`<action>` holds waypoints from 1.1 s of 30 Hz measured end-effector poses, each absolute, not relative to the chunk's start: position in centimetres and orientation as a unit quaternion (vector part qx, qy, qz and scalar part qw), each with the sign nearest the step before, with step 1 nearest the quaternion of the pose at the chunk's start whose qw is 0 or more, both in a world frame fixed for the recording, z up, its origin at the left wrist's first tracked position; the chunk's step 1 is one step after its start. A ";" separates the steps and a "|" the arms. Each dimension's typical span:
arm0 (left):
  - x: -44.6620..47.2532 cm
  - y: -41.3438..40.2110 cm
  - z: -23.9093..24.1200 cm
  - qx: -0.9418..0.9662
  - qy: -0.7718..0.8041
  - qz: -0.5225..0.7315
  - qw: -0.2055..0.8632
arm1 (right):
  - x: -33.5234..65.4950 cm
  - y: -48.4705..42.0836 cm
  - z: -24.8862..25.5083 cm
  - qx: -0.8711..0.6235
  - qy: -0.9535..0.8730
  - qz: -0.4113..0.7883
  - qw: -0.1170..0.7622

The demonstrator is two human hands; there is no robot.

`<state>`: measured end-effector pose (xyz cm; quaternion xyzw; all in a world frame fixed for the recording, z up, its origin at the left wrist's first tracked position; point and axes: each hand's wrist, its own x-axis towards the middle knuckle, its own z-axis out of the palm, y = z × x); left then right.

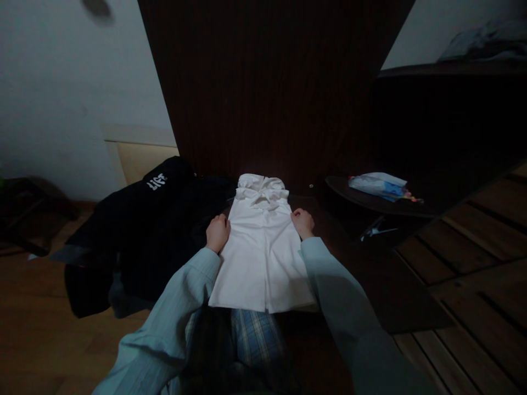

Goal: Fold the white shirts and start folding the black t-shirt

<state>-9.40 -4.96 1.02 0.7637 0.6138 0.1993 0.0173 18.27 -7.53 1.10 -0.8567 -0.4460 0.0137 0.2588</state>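
Our left hand (218, 233) and right hand (303, 223) pinch the white garment (253, 247) by opposite edges, apparently so it lies flat.

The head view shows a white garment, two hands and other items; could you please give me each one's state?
White garment: spread out, top gathered
Left hand: curled at the garment's left edge
Right hand: curled at the garment's right edge
Black clothing: heaped
Blue-and-white item: lying down
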 end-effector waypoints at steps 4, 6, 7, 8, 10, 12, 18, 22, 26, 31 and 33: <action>-9.4 -5.1 1.2 0.760 0.619 0.196 0.025 | 18.2 -7.5 1.2 -0.867 -0.416 0.034 0.272; -9.3 -5.1 1.3 0.757 0.622 0.197 0.031 | 18.2 -7.4 1.2 -0.869 -0.410 0.035 0.275; -9.3 -5.1 1.2 0.756 0.623 0.198 0.034 | 18.2 -7.4 1.2 -0.868 -0.411 0.035 0.275; -9.4 -5.1 1.2 0.755 0.623 0.201 0.037 | 18.2 -7.4 1.2 -0.868 -0.413 0.035 0.275; -9.4 -5.0 1.1 0.749 0.627 0.209 0.049 | 18.4 -7.6 1.0 -0.860 -0.423 0.037 0.284; -9.4 -4.9 1.1 0.740 0.634 0.215 0.067 | 18.7 -8.1 0.7 -0.841 -0.441 0.037 0.311; -9.5 -4.9 1.2 0.743 0.627 0.217 0.085 | 17.9 -12.2 0.0 -0.774 -0.551 -0.017 0.312; -9.5 -5.0 1.3 0.749 0.621 0.215 0.087 | 16.7 -16.2 0.1 -0.791 -0.549 0.011 0.269; -9.5 -5.0 1.3 0.753 0.617 0.217 0.077 | 16.5 -19.8 -0.3 -0.803 -0.539 0.029 0.253; -9.5 -5.0 1.2 0.756 0.615 0.215 0.069 | 17.2 -21.4 -0.9 -0.749 -0.587 -0.003 0.307; -9.5 -5.0 1.3 0.755 0.616 0.214 0.069 | 17.4 -21.3 -0.9 -0.747 -0.581 0.023 0.322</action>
